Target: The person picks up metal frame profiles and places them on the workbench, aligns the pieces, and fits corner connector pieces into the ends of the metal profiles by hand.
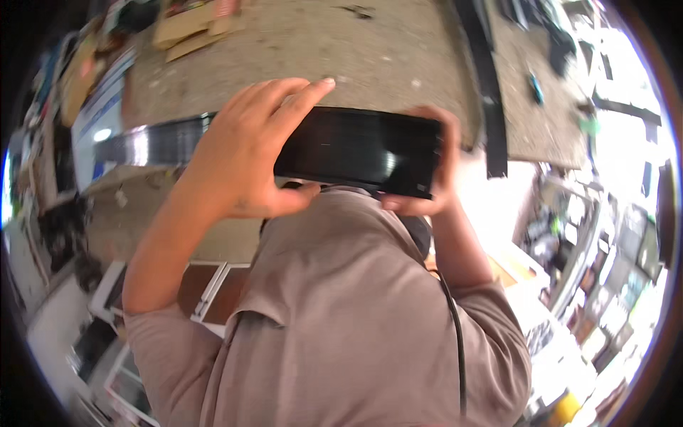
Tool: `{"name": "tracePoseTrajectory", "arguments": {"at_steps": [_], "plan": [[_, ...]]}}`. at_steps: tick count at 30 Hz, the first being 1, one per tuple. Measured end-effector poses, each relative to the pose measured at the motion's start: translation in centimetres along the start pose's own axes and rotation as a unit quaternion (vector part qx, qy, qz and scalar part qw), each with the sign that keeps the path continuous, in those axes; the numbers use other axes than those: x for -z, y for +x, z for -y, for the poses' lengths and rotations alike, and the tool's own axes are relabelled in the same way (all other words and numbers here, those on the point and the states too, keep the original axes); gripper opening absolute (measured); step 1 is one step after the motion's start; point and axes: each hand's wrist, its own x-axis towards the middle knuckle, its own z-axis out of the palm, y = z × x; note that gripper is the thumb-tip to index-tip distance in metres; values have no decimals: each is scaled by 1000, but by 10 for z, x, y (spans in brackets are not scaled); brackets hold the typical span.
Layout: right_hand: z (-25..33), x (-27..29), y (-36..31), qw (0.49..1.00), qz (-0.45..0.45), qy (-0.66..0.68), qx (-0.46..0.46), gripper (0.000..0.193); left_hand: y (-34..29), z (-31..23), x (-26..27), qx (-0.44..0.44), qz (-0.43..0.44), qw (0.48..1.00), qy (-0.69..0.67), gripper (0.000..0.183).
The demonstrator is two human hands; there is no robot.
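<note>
Your left hand (249, 146) and right hand (447, 160) flank a long, glossy black strip (359, 149), raised before your taupe shirt (356, 306) at the near side of a worn brown work surface (370, 53). The right is the hand nearer an end, its fingers and thumb clasped about the strip's right tip; the left spans the width farther along, fingers straight past the far edge and thumb by the near one, though whether it bears any weight you cannot tell from here. The long axis runs side to side across your body, the greater length trailing out beyond your left wrist. Beyond it lie torn cardboard (188, 32), left, and a dark bar (491, 99), right.
</note>
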Motion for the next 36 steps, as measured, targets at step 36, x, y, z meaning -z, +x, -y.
{"name": "tracePoseTrajectory", "arguments": {"at_steps": [36], "plan": [[26, -21, -23, 990, 104, -89, -29, 88, 16, -59, 44, 66, 268, 954, 118, 67]]}}
